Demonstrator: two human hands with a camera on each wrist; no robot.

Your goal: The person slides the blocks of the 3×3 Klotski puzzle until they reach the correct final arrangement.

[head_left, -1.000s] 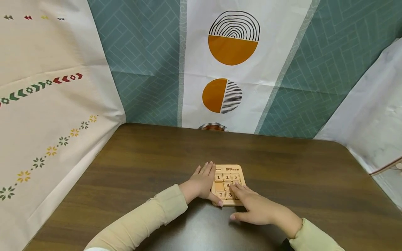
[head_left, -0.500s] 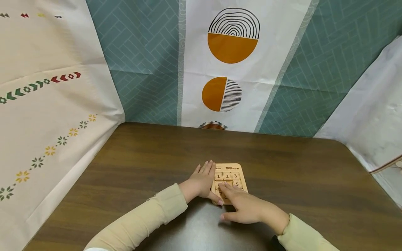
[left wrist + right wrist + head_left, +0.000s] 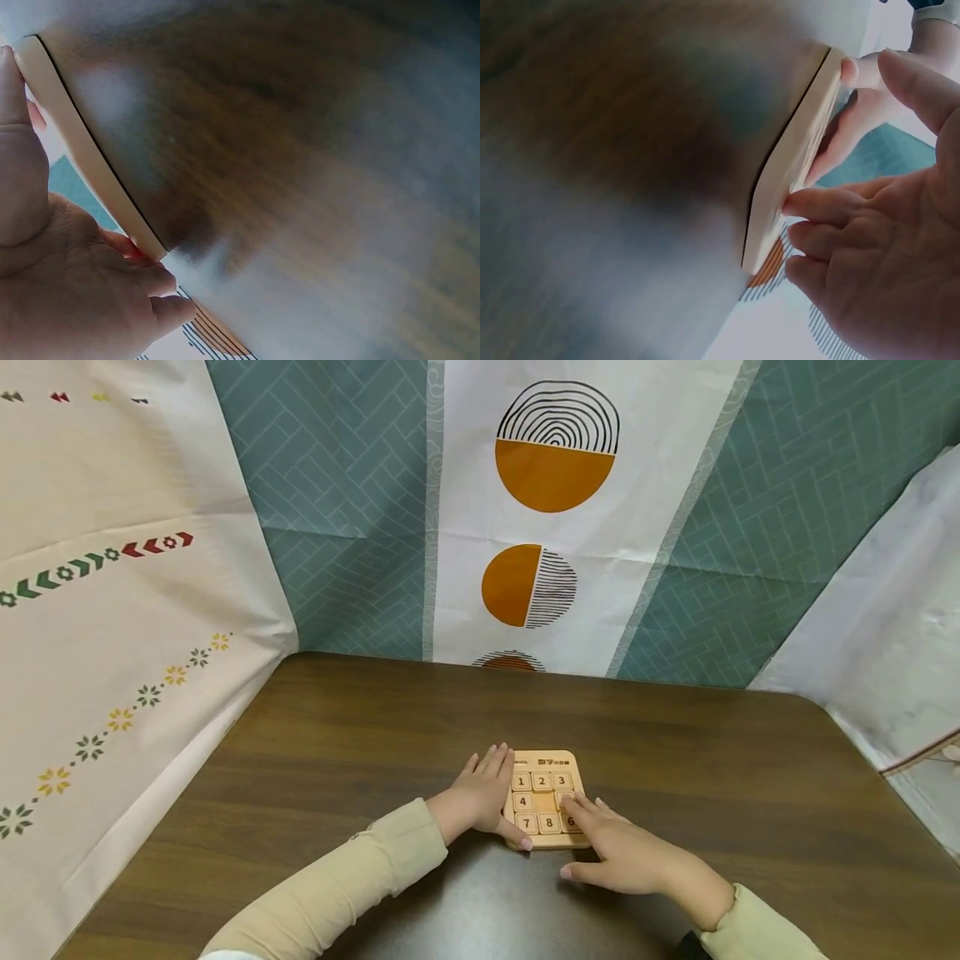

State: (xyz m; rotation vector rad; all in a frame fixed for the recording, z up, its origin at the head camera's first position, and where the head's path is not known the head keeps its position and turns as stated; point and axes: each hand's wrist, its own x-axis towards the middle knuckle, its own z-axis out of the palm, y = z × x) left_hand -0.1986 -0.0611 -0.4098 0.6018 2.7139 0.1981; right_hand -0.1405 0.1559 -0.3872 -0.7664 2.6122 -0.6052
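A square wooden sliding number puzzle (image 3: 548,802) lies flat on the table. Its rows show 1, 2, 3, then 4 and a gap in the middle, then 7, 8 and 6. My left hand (image 3: 482,796) rests along the puzzle's left side, fingers straight and thumb at the near edge. In the left wrist view that thumb (image 3: 13,97) meets one end of the pale wooden edge (image 3: 90,157). My right hand (image 3: 622,852) reaches in from the right with extended fingers. Its index fingertip touches the tile at the right of the middle row, partly covering it.
The dark brown wooden table (image 3: 360,727) spreads around the puzzle. A teal and white patterned cloth (image 3: 360,527) hangs behind it, and a cream cloth (image 3: 97,635) hangs at the left. A pale cloth (image 3: 892,627) borders the right side.
The 4 tile slid left into the middle row's left place. My right hand went left across the puzzle, then back right, leaving the middle gap uncovered. My left hand stays put.
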